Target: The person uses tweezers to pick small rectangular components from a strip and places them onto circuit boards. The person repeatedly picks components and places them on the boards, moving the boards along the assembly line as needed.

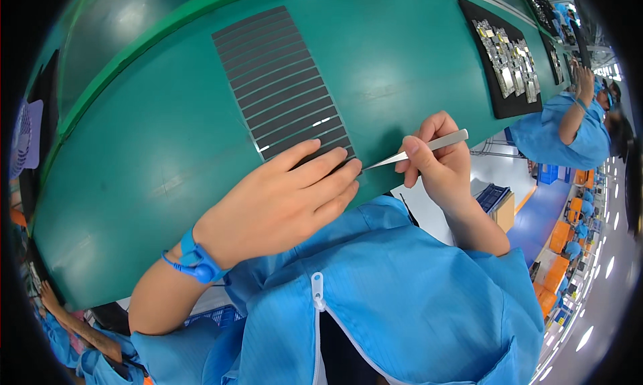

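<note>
A sheet of dark grey strips (pixel 278 77) lies on the green table, its rows split by thin pale lines. My left hand (pixel 288 190) rests flat over the sheet's near end, fingers stretched out and holding nothing; it hides the lowest rows. A blue wrist strap (pixel 196 261) circles that wrist. Silver tweezers (pixel 439 142) are pinched between the thumb and fingers of my right hand (pixel 435 160). Their tips point left and reach the sheet's near right corner, beside my left fingertips. Whether the tips grip anything is too small to tell.
On the far right of the green table (pixel 154 164) a black tray (pixel 499 56) bears several metal-and-circuit parts. A green raised edge (pixel 161 33) runs along the far left side. Another worker in blue (pixel 562 127) sits to the right; a co-worker's arm (pixel 77 325) shows at lower left.
</note>
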`<state>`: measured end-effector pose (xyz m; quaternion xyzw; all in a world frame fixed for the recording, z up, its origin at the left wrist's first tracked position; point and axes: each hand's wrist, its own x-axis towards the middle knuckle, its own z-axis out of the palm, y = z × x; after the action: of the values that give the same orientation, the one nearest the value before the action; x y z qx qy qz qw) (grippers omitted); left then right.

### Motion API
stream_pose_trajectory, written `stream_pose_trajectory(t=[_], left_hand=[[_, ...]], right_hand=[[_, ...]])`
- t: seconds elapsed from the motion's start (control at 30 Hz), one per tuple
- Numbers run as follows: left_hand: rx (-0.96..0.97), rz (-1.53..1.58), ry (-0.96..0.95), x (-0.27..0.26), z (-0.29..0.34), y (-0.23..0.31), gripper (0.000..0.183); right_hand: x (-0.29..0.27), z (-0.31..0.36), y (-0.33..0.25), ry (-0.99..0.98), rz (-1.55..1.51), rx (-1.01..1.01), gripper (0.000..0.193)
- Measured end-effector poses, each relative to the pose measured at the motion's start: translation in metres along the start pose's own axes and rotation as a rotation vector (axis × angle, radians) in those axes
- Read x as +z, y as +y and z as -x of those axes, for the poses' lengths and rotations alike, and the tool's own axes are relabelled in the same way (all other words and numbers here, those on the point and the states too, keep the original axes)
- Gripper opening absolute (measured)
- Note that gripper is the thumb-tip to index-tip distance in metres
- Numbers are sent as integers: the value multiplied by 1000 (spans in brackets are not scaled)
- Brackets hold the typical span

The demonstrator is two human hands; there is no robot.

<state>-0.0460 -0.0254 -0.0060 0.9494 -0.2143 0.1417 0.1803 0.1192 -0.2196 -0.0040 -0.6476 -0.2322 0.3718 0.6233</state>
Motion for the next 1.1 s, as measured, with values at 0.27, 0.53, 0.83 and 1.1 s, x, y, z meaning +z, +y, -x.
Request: stream_pose_trajectory(t=[0.27, 0.53, 0.83, 1.1], left_hand=[[-21, 66, -23, 7, -3, -3, 36], [-40, 104, -30, 7, -3, -3, 37], [-57, 128, 5, 8, -5, -4, 26], [-54, 141, 19, 9, -5, -5, 22]], right_hand=[[2, 1, 0, 33, 63, -10, 20], [-2, 0, 3, -4, -12, -24, 22], [-2, 1, 3, -11, 27, -53, 22], [-6, 2, 9, -79, -22, -135, 22]])
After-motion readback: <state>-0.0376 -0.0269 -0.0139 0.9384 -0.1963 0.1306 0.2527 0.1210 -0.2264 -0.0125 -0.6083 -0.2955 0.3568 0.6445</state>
